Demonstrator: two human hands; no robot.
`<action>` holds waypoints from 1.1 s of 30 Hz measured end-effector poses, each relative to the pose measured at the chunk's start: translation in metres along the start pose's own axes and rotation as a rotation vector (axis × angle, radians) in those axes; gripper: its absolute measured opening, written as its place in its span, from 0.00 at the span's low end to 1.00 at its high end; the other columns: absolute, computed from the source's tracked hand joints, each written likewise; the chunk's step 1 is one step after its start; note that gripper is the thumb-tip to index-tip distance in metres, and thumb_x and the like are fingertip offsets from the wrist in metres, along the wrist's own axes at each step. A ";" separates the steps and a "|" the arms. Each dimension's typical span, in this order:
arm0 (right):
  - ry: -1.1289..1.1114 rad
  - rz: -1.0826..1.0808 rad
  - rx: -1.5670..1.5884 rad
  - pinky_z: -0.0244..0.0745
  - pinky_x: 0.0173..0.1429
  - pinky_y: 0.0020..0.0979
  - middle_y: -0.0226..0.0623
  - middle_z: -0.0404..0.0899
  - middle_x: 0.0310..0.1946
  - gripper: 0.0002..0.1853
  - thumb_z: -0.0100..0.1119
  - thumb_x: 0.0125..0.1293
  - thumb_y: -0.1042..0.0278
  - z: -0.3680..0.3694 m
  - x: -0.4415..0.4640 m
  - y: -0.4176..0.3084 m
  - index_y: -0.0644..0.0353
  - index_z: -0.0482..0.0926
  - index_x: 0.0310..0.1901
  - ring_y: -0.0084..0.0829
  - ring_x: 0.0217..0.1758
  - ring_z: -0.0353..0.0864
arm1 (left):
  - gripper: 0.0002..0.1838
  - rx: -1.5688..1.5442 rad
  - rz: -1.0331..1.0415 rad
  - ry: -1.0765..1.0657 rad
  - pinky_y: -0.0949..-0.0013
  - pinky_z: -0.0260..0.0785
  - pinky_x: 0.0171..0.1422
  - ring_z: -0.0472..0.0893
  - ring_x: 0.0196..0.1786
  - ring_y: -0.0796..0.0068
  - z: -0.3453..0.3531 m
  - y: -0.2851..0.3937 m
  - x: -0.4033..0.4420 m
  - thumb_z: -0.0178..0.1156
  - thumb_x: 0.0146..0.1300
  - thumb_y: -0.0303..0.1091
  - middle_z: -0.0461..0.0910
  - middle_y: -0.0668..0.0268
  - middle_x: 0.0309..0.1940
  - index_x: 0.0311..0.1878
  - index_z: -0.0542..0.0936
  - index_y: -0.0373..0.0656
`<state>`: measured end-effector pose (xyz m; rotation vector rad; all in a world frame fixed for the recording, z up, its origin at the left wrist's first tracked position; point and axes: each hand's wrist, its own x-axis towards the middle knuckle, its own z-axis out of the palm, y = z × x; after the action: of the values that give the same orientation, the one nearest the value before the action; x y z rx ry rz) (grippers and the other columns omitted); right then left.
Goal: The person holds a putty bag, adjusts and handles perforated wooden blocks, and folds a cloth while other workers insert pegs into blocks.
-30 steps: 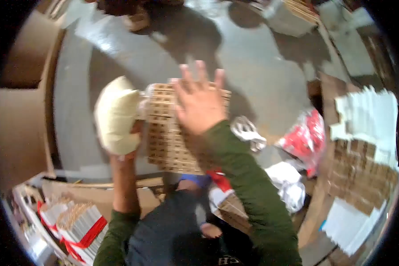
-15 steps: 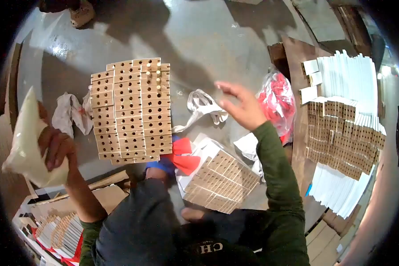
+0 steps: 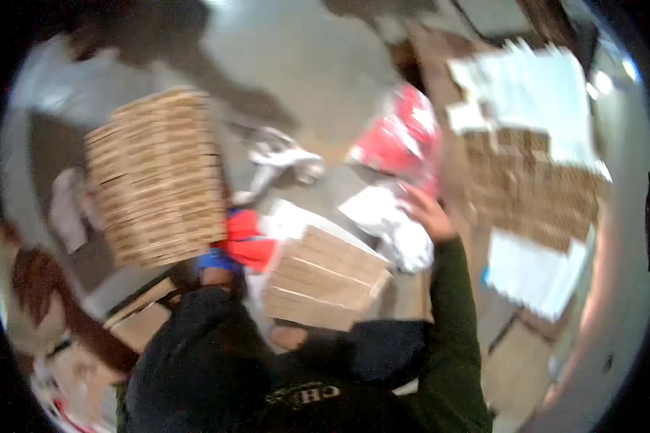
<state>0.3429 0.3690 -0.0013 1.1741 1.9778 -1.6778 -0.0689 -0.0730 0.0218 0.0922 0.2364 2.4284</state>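
Observation:
My right hand (image 3: 429, 215) is over the right edge of a crumpled white plastic bag (image 3: 404, 242), fingers stretched out and slightly apart. Just above it lies a clear plastic bag with red contents (image 3: 404, 137). My left hand (image 3: 37, 281) is at the far left, dark and smeared by motion; whether it holds anything cannot be made out. Between my hands stands a large stack of brown strips (image 3: 155, 177), its holes blurred. A second stack of brown strips (image 3: 325, 278) sits close to my legs, beside red material (image 3: 249, 242).
White cloth strips (image 3: 278, 155) lie on the grey floor, with another pale cloth (image 3: 68, 209) left of the large stack. At right, a board bears white strips (image 3: 534, 101) and rows of brown strips (image 3: 534, 187). Flattened cardboard (image 3: 141, 325) lies at lower left.
My right hand has come down and nearer to the white plastic bag. My left hand has moved left; the pale filled bag it held is no longer clearly visible. The view has shifted and blurred.

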 end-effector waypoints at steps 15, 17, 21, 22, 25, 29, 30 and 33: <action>-0.275 -1.020 -0.533 0.70 0.56 0.43 0.50 0.70 0.56 0.33 0.57 0.58 0.59 0.378 0.075 -0.317 0.55 0.61 0.65 0.50 0.56 0.71 | 0.14 0.121 0.348 -0.244 0.75 0.64 0.21 0.70 0.15 0.77 0.009 0.064 -0.045 0.52 0.66 0.39 0.68 0.68 0.19 0.43 0.71 0.37; -0.196 -0.891 -0.713 0.68 0.59 0.37 0.46 0.69 0.58 0.34 0.61 0.55 0.58 0.406 0.107 -0.327 0.56 0.63 0.64 0.42 0.57 0.73 | 0.13 0.129 0.378 -0.166 0.73 0.65 0.23 0.70 0.16 0.76 -0.002 0.075 -0.054 0.53 0.65 0.38 0.68 0.68 0.19 0.44 0.69 0.38; -0.225 -0.552 -1.108 0.61 0.65 0.41 0.44 0.63 0.64 0.36 0.61 0.55 0.52 0.435 0.154 -0.356 0.52 0.63 0.65 0.43 0.64 0.66 | 0.21 0.104 0.429 -0.135 0.71 0.67 0.25 0.72 0.18 0.75 -0.030 0.091 -0.063 0.55 0.64 0.37 0.70 0.66 0.21 0.57 0.64 0.39; -0.121 -0.619 -1.282 0.54 0.68 0.47 0.42 0.63 0.63 0.34 0.58 0.57 0.53 0.442 0.166 -0.354 0.49 0.62 0.65 0.44 0.67 0.59 | 0.26 0.109 0.435 -0.148 0.71 0.68 0.25 0.73 0.18 0.75 -0.036 0.094 -0.062 0.56 0.64 0.36 0.72 0.65 0.22 0.63 0.60 0.41; 0.010 -0.705 -1.592 0.39 0.71 0.57 0.38 0.59 0.66 0.28 0.48 0.63 0.54 0.475 0.205 -0.325 0.46 0.63 0.65 0.46 0.73 0.46 | 0.35 0.067 0.456 -0.243 0.72 0.69 0.25 0.75 0.19 0.74 -0.047 0.096 -0.051 0.56 0.64 0.36 0.74 0.64 0.23 0.70 0.50 0.46; -0.051 -0.663 -1.817 0.27 0.71 0.60 0.35 0.48 0.72 0.27 0.40 0.65 0.54 0.507 0.234 -0.293 0.50 0.64 0.65 0.43 0.75 0.39 | 0.36 0.055 0.451 -0.304 0.70 0.71 0.25 0.77 0.20 0.72 -0.052 0.103 -0.044 0.52 0.67 0.38 0.76 0.62 0.26 0.72 0.45 0.48; -0.095 -0.609 -1.867 0.23 0.72 0.60 0.34 0.47 0.72 0.25 0.30 0.69 0.60 0.506 0.240 -0.283 0.50 0.62 0.66 0.43 0.76 0.36 | 0.35 0.050 0.450 -0.289 0.69 0.71 0.26 0.77 0.20 0.72 -0.054 0.104 -0.047 0.52 0.67 0.38 0.76 0.62 0.26 0.72 0.46 0.48; -0.012 -0.730 -1.773 0.26 0.72 0.60 0.33 0.61 0.66 0.22 0.38 0.67 0.55 0.497 0.240 -0.287 0.51 0.74 0.56 0.41 0.75 0.41 | 0.35 0.046 0.450 -0.243 0.69 0.72 0.26 0.77 0.21 0.71 -0.062 0.105 -0.057 0.51 0.67 0.39 0.76 0.61 0.28 0.71 0.46 0.47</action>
<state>-0.1529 0.0082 -0.1067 -0.2601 2.6684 0.3804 -0.0999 -0.1981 -0.0191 0.5059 0.1745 2.8226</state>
